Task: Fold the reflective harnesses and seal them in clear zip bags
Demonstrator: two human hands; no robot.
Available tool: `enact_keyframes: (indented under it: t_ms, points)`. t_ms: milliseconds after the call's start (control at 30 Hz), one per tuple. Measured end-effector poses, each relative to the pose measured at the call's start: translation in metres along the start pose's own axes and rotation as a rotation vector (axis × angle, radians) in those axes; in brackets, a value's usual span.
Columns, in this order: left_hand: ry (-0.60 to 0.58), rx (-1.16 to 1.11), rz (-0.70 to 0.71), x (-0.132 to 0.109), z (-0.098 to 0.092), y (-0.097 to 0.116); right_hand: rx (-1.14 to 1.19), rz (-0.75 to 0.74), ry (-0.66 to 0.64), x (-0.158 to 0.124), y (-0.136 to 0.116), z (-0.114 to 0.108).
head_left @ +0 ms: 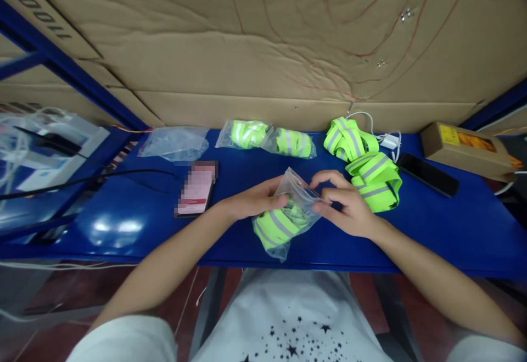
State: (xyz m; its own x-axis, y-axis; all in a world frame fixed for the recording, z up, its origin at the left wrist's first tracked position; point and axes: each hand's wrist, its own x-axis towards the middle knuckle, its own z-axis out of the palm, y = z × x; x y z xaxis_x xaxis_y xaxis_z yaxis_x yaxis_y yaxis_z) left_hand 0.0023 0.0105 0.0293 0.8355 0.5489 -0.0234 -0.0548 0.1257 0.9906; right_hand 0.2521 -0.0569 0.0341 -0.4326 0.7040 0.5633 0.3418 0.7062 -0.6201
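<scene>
A clear plastic bag [304, 191] holds a rolled neon-yellow strap with grey stripes [280, 226], close to the front edge of the blue table. My left hand [259, 197] grips the bag's left side, thumb on top near the opening. On the right, my right hand [343, 205] pinches the bag's upper right edge between thumb and fingers. Two more bagged straps [250, 133] [293, 143] lie behind, against the cardboard. Loose neon straps [376, 181] are heaped to the right of my right hand.
A phone with a lit screen [196, 189] lies left of my left hand, with flat clear bags [176, 142] behind it. At the right are a dark phone [429, 175], a white charger [390, 141] and a cardboard box [465, 148]. Black cables [102, 177] cross the left side.
</scene>
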Motion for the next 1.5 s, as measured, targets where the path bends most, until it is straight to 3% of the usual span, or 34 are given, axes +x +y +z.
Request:
enact_keyframes:
  t_ms: [133, 267, 467, 600, 767, 1000, 1233, 1500]
  points:
    - [0.220, -0.140, -0.062, 0.000, 0.000, -0.006, 0.063, 0.073, 0.005, -0.003, 0.003, 0.007]
    - [0.441, -0.061, -0.055, 0.003, 0.009, -0.009, 0.060, 0.137, 0.053, -0.002, 0.005, 0.008]
    - [0.570, -0.016, 0.051, 0.002, 0.017, -0.008, 0.069, 0.292, 0.141, -0.005, 0.012, 0.010]
    - [0.535, -0.162, 0.061, -0.001, 0.013, -0.004, 0.255, 0.414, 0.233, -0.006, 0.012, 0.011]
    - [0.493, -0.114, 0.081, -0.004, 0.016, 0.001, 0.285, 0.539, 0.167, -0.002, 0.009, 0.012]
    - [0.588, -0.019, 0.132, -0.003, 0.017, 0.002, 0.202, 0.521, 0.143, -0.002, 0.006, 0.009]
    - [0.564, 0.192, 0.263, -0.009, 0.020, 0.006, 0.162, 0.468, 0.170, -0.002, 0.004, 0.006]
    - [0.585, 0.203, 0.288, -0.007, 0.025, 0.006, 0.126, 0.405, 0.186, -0.004, 0.002, 0.008]
